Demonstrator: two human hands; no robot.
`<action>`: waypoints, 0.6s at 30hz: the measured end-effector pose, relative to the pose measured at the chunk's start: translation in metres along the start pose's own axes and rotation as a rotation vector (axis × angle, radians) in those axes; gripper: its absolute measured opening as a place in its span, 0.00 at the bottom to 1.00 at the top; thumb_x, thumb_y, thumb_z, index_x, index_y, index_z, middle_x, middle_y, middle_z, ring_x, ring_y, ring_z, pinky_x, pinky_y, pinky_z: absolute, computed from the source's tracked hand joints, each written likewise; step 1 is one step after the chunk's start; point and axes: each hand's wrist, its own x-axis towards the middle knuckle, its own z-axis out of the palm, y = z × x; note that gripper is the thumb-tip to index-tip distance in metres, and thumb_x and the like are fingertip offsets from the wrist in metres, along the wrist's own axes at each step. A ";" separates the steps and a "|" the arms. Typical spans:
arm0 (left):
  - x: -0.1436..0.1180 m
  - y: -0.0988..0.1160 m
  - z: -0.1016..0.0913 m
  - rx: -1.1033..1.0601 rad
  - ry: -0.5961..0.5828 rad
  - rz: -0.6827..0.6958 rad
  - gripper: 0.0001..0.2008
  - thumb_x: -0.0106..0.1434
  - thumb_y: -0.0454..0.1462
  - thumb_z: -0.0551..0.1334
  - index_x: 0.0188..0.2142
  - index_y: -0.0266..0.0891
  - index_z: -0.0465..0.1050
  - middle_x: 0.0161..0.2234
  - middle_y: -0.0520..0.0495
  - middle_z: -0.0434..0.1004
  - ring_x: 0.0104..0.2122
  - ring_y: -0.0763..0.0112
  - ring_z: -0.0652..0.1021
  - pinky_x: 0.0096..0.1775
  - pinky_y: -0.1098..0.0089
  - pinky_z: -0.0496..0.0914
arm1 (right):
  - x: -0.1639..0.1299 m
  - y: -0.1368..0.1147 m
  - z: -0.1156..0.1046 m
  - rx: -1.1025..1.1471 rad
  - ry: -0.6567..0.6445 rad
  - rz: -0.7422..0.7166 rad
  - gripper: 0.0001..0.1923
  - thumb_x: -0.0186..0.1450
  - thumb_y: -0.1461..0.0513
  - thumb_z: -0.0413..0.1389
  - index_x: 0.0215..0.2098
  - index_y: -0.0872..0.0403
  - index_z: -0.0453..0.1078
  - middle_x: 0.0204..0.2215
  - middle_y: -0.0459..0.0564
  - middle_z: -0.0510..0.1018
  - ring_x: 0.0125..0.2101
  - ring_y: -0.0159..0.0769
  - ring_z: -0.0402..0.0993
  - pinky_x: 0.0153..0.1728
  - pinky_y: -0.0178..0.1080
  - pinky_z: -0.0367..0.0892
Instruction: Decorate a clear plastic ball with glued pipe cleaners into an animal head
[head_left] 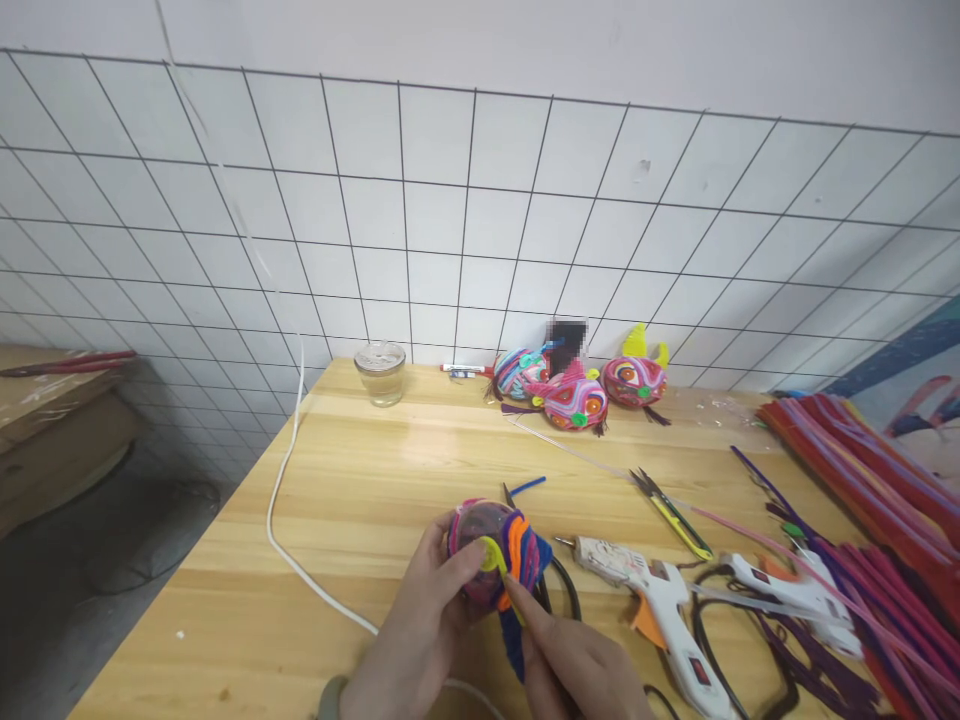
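Observation:
Low in the middle of the head view, my left hand is wrapped round a round craft ball, its thumb lying on a coiled yellow pipe cleaner. Bands of orange, pink and purple cover the ball's right side, while part of its surface shows bare and dark. Blue pointed pieces stick out at its right and below. My right hand is closed at the ball's lower right, fingertips at the loose end of the yellow pipe cleaner. Scissors lie partly hidden behind the ball, near a short blue piece.
Two white glue guns with cords lie at the right. Yellow-handled snips rest behind them. Bundles of coloured pipe cleaners fill the right edge. Finished fish-like balls, a marker and a glass stand along the wall.

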 end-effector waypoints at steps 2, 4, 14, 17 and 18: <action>0.000 -0.001 0.000 0.018 0.010 0.006 0.15 0.58 0.35 0.66 0.45 0.40 0.70 0.41 0.45 0.78 0.34 0.69 0.77 0.35 0.70 0.70 | 0.000 -0.001 0.000 -0.003 -0.006 -0.002 0.29 0.65 0.72 0.43 0.64 0.54 0.55 0.20 0.44 0.76 0.17 0.31 0.71 0.19 0.30 0.65; -0.001 -0.001 0.000 0.025 0.023 0.010 0.16 0.57 0.35 0.66 0.45 0.40 0.70 0.40 0.45 0.78 0.34 0.69 0.77 0.35 0.70 0.70 | 0.001 -0.002 -0.001 -0.008 -0.018 -0.009 0.29 0.64 0.72 0.44 0.63 0.56 0.55 0.19 0.44 0.75 0.16 0.31 0.71 0.19 0.29 0.65; -0.001 -0.002 0.001 0.033 0.040 0.058 0.17 0.57 0.36 0.65 0.46 0.39 0.70 0.39 0.45 0.79 0.35 0.65 0.78 0.35 0.68 0.71 | 0.003 -0.005 -0.003 -0.010 0.018 -0.003 0.27 0.65 0.71 0.45 0.62 0.55 0.57 0.20 0.45 0.77 0.16 0.31 0.70 0.17 0.30 0.63; -0.001 -0.003 0.000 0.053 0.053 0.078 0.15 0.57 0.35 0.65 0.45 0.39 0.70 0.39 0.45 0.79 0.37 0.64 0.78 0.36 0.68 0.71 | 0.001 -0.007 0.003 -0.007 0.077 -0.002 0.26 0.65 0.71 0.45 0.61 0.55 0.59 0.18 0.43 0.75 0.14 0.31 0.69 0.17 0.30 0.63; 0.000 -0.003 0.000 0.065 0.058 0.082 0.14 0.57 0.35 0.64 0.44 0.39 0.70 0.39 0.45 0.79 0.37 0.64 0.78 0.36 0.68 0.71 | 0.001 -0.007 0.005 -0.009 0.096 0.002 0.26 0.64 0.71 0.45 0.61 0.54 0.59 0.17 0.43 0.74 0.14 0.31 0.69 0.16 0.30 0.63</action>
